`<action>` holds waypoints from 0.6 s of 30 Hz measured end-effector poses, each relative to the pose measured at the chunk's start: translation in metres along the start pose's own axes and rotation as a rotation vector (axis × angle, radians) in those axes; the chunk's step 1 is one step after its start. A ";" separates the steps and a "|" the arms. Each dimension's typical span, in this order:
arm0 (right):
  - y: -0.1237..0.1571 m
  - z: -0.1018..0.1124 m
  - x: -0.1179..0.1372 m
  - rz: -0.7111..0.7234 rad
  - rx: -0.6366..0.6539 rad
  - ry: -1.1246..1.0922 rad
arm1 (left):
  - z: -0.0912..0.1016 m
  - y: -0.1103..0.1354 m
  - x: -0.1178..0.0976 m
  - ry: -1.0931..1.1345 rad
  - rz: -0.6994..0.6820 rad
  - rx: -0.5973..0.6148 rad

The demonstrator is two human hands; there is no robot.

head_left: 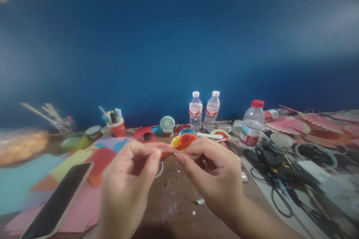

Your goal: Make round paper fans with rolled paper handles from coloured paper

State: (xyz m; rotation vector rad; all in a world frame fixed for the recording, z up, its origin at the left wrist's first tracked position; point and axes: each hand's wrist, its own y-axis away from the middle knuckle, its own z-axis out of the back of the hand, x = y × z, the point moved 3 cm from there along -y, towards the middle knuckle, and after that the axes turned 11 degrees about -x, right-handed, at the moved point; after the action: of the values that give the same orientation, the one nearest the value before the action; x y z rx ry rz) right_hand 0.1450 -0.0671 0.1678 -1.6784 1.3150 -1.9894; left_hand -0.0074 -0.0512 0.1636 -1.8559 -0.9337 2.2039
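Note:
My left hand (127,179) and my right hand (215,175) are raised above the brown table, fingertips facing each other. A thin, pale, slightly bowed strip (169,151) runs between them, pinched between thumb and fingers at each side. Its material is hard to make out. Just behind it, partly covered by my fingers, lie folded paper fans: an orange one (187,140), a yellow one (175,141) and a blue one (187,131). A roll of dark tape (147,137) rests on red paper beyond my left hand.
Coloured paper sheets (25,173) and a phone (57,201) lie at left. Behind stand a red cup of pens (117,129), a small fan (167,124), two water bottles (195,114) and a red-capped bottle (251,127). Black cables (276,164) clutter the right. Scraps (201,201) dot the tabletop.

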 end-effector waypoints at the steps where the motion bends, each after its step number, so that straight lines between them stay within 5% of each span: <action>1: 0.000 0.000 0.000 -0.010 0.007 -0.006 | 0.000 -0.001 0.001 0.009 0.035 0.014; 7: 0.000 0.002 0.000 -0.010 0.022 0.047 | -0.004 -0.002 0.003 0.134 0.178 0.071; 18: -0.002 0.000 -0.005 -0.150 0.052 -0.055 | -0.002 -0.006 -0.001 0.049 0.046 0.106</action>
State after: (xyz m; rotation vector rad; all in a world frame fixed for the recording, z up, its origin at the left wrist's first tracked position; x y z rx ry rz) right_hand 0.1472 -0.0621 0.1661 -1.8431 1.1401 -2.0235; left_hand -0.0068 -0.0457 0.1671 -1.8921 -0.7579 2.1772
